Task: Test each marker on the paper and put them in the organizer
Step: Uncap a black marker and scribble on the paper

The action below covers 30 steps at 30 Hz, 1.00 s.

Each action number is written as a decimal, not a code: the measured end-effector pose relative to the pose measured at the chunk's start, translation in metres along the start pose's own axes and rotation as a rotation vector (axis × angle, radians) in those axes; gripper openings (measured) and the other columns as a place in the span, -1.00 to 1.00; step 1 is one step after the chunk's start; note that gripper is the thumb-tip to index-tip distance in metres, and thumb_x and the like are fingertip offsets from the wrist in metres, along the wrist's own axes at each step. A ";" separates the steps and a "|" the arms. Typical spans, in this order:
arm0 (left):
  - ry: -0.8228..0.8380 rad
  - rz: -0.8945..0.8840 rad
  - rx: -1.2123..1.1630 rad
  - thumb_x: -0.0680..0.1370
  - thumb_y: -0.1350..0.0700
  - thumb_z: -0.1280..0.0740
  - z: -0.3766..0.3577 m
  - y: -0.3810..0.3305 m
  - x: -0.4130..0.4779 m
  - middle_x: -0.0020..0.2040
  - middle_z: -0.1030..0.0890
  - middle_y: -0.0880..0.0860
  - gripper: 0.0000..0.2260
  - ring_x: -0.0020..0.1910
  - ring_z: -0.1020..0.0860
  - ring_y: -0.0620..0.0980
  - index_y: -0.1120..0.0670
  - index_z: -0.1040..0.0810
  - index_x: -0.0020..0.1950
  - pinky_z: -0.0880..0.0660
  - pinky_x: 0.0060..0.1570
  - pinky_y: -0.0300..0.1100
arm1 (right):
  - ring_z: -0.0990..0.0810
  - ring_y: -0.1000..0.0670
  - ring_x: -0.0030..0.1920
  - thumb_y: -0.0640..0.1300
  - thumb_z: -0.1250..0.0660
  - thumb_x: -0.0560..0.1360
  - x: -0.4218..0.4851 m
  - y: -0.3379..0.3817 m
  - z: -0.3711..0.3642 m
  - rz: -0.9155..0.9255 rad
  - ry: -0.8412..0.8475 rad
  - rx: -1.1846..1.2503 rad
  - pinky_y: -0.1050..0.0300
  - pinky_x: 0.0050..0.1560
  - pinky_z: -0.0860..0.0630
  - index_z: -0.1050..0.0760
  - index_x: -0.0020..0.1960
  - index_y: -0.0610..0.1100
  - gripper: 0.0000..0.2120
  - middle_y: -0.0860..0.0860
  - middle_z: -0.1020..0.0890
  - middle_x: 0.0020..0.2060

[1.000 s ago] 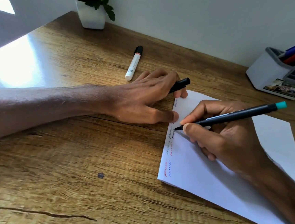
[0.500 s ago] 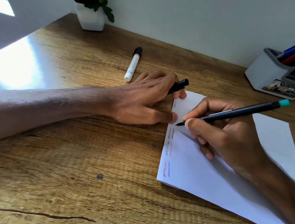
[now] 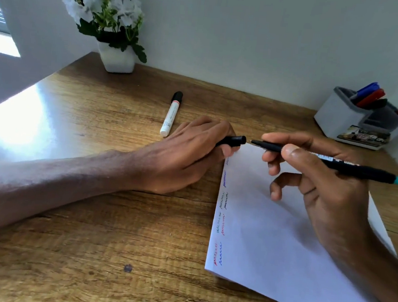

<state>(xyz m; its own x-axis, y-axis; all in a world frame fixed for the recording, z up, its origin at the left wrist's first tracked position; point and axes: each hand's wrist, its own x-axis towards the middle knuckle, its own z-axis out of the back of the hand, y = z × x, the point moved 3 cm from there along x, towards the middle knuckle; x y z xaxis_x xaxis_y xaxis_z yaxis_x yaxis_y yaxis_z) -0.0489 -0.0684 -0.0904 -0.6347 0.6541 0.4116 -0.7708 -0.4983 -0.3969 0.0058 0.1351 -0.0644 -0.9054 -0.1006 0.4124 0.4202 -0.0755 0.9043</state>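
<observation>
At the far left corner of the wooden desk (image 3: 71, 224) stands a white square pot with white flowers (image 3: 116, 54). To its right, near the far edge, a white marker with a black cap (image 3: 171, 114) lies flat on the wood. The left hand (image 3: 187, 157) rests on the desk beside the far left corner of the white paper sheet (image 3: 280, 249); its fingers are curled around a black pen cap (image 3: 233, 140). Just beside the cap is the tip of a thin black pen with a teal end (image 3: 331, 162), which the right hand (image 3: 315, 182) pinches between thumb and forefinger above the paper. Coloured scribbles run along the left edge of the paper. At the far right corner stands a grey-white plastic organizer (image 3: 340, 117) with blue and red markers inside.
</observation>
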 end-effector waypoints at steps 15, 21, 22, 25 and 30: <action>-0.049 -0.095 0.064 0.72 0.00 -0.11 0.004 -0.010 0.000 0.05 -0.57 -0.05 -0.74 0.08 -0.47 -0.04 0.09 -0.53 0.20 -0.39 0.08 -0.21 | -0.69 -0.12 -0.28 -0.23 -0.44 0.45 0.002 0.000 -0.006 -0.065 0.001 -0.004 0.09 -0.48 -0.57 -0.55 0.02 -0.31 -0.80 -0.21 -0.73 -0.21; -0.072 -0.149 -0.019 0.70 0.08 -0.22 0.009 -0.020 0.000 -0.16 -0.57 -0.06 -0.80 -0.16 -0.49 -0.09 0.14 -0.58 0.07 -0.41 -0.18 -0.28 | -0.55 -0.06 -0.46 -0.19 -0.49 0.38 0.007 -0.002 -0.008 -0.056 0.008 -0.003 0.15 -0.54 -0.48 -0.62 -0.14 -0.32 -0.82 -0.17 -0.66 -0.39; -0.076 -0.146 -0.045 0.69 0.09 -0.23 0.009 -0.020 0.000 -0.15 -0.57 -0.05 -0.80 -0.17 -0.50 -0.09 0.16 -0.59 0.07 -0.42 -0.18 -0.28 | -0.53 -0.05 -0.47 -0.19 -0.50 0.37 0.007 -0.003 -0.008 -0.048 0.006 -0.003 0.16 -0.55 -0.46 -0.63 -0.15 -0.30 -0.82 -0.16 -0.65 -0.40; -0.064 -0.114 -0.084 0.69 0.09 -0.25 0.009 -0.019 0.001 -0.15 -0.60 -0.02 -0.82 -0.17 -0.55 -0.05 0.16 -0.60 0.06 -0.46 -0.20 -0.15 | -0.51 -0.09 -0.48 -0.19 -0.51 0.36 0.008 -0.004 -0.006 -0.011 0.022 -0.017 0.18 -0.56 -0.44 -0.65 -0.15 -0.26 -0.85 -0.16 -0.64 -0.41; -0.026 -0.084 -0.167 0.69 0.12 -0.25 0.008 -0.025 0.003 -0.21 -0.58 -0.05 -0.83 -0.25 -0.55 -0.04 0.15 -0.58 0.01 -0.44 -0.30 -0.18 | -0.58 -0.09 -0.47 -0.26 -0.50 0.39 0.009 -0.003 -0.002 0.086 0.064 -0.069 0.17 -0.55 -0.48 -0.66 -0.10 -0.26 -0.89 -0.15 -0.66 -0.37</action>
<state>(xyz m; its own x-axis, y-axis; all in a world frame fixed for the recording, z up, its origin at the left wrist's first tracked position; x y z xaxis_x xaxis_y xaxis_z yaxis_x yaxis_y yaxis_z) -0.0323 -0.0579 -0.0729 -0.5717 0.6733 0.4688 -0.8025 -0.3398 -0.4904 -0.0037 0.1327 -0.0631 -0.8613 -0.1726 0.4780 0.5011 -0.1319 0.8553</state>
